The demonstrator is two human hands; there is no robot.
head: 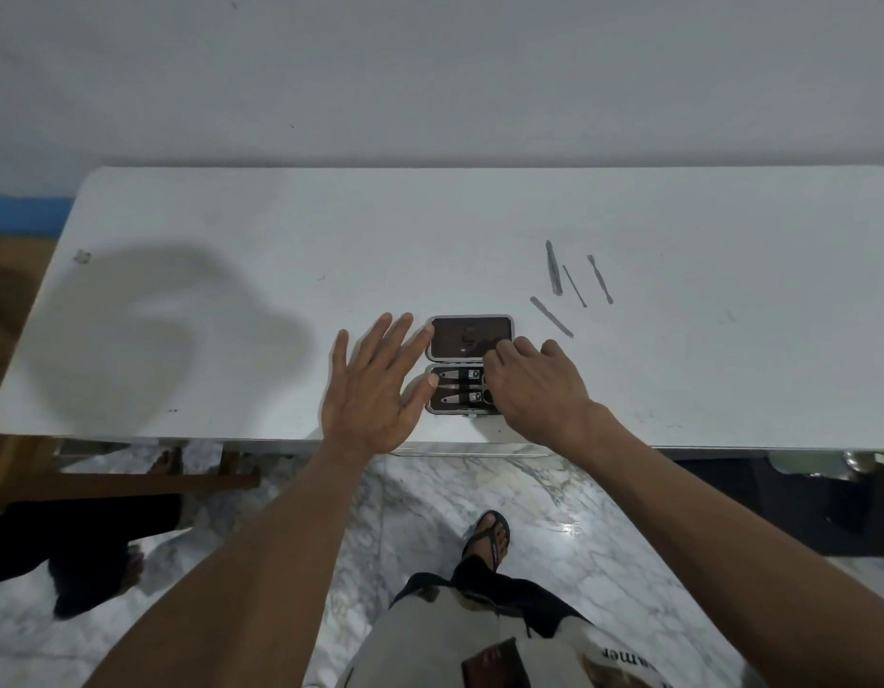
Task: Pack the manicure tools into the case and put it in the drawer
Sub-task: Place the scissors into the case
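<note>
The right hand [534,384] is reaching into the right side of the open case [467,365], its fingers curled down over the tool tray; whether its grip is pinching a tool or only pressing one home cannot be told, since the knuckles are hiding the fingertips. The left hand [378,384] is lying flat with fingers spread straight, its fingertips and thumb touching the case's left edge, probably bracing the case so that it is not sliding while the other hand is working. The case is sitting at the centre of the frame, near the front edge of the counter [182,216], lid folded back towards the wall and two clippers [455,387] already seated in the lower half. Four slim loose tools [554,275] are lying to the upper right of the case, apart from it, apparently waiting to be packed. Both forearms are coming up from the lower frame, converging on the case.
</note>
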